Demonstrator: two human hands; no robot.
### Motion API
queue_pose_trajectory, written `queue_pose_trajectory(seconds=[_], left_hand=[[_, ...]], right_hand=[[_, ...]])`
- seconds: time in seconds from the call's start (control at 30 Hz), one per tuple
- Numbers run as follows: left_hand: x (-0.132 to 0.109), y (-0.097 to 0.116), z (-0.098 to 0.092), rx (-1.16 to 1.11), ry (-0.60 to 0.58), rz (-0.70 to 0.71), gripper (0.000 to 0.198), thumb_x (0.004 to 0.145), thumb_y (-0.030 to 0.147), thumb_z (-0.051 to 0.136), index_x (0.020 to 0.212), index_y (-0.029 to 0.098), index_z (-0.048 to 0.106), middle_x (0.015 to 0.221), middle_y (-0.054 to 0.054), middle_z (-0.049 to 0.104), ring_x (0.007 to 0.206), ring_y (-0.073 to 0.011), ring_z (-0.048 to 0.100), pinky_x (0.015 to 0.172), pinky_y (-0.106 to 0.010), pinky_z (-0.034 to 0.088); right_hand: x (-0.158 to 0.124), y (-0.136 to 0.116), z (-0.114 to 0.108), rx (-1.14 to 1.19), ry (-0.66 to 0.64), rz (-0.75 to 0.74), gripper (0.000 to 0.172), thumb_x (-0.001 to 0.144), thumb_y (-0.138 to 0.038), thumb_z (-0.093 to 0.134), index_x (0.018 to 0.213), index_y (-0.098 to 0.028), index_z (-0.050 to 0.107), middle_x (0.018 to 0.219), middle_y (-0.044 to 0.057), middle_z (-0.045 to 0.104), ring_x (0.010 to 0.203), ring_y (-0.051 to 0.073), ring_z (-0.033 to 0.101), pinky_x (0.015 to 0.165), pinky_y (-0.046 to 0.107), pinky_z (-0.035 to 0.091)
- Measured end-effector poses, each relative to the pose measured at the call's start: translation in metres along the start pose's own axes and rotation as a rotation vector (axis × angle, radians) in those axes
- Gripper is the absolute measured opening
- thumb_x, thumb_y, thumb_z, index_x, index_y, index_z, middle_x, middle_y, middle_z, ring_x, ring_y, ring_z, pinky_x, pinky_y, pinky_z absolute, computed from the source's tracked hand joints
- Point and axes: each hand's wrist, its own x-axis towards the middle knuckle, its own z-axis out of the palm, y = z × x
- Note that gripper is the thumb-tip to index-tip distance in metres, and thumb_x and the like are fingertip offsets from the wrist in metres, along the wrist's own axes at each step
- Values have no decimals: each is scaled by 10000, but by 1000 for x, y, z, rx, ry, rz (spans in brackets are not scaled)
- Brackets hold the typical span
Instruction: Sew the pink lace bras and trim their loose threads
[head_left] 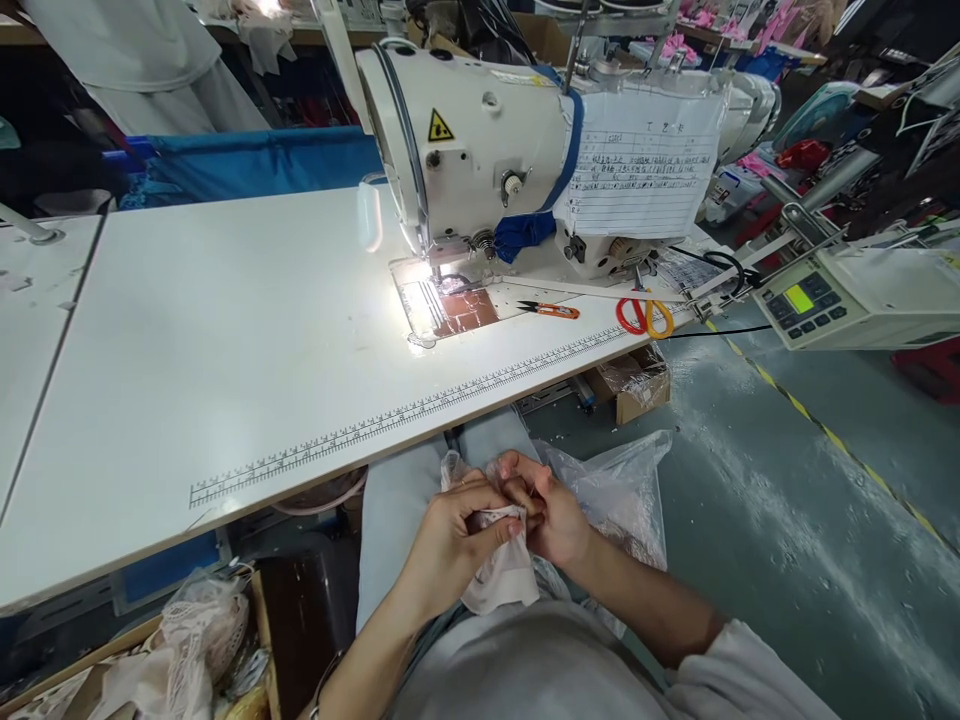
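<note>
Over the lap, my left hand (452, 540) pinches a small pale pink cloth (504, 575) between thumb and fingers. Close beside it, my right hand (555, 515) has its fingers curled at the cloth's upper edge, touching it. The cloth hangs down below both hands. A clear plastic bag (626, 490) lies on the lap, to the right of and partly under my right forearm. Beyond the hands, a white sewing machine (472, 140) stands on the white table (225, 330), its needle area lit.
Orange thread snips (555, 311) and scissors with red and yellow handles (658, 319) lie on the table. A control box (817, 300) is at the right. An open box of pale fabric (172, 650) sits lower left. Someone in light clothing (150, 60) is behind the table.
</note>
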Motion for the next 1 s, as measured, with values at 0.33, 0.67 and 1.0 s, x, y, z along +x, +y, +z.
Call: queue_pose_trajectory(seconds=[0.33, 0.67, 1.0], left_hand=[[-14, -17, -17, -96, 105, -146, 283, 748, 422, 766, 665, 159, 705, 683, -15, 522, 658, -155, 461, 608, -261, 384], [-9, -23, -15, 113, 206, -107, 176, 697, 336, 778, 635, 185, 712, 661, -12, 568, 690, -174, 519, 636, -263, 391], [-8, -29, -14, 176, 201, -102, 170, 742, 350, 741, 705, 184, 734, 705, -26, 590, 674, -176, 530, 594, -264, 385]], right_hand=[[5, -63, -15, -481, 173, -290, 497, 855, -666, 588, 694, -221, 439, 499, -105, 218, 425, 81, 134, 408, 206, 196], [0, -39, 0, -1452, -104, -546, 338, 1002, -371, 497, 744, -176, 593, 777, 19, 519, 694, 130, 507, 652, 260, 444], [2, -51, 3, -1075, -162, -256, 432, 894, -578, 586, 740, -175, 553, 923, 69, 596, 755, 147, 559, 652, 269, 467]])
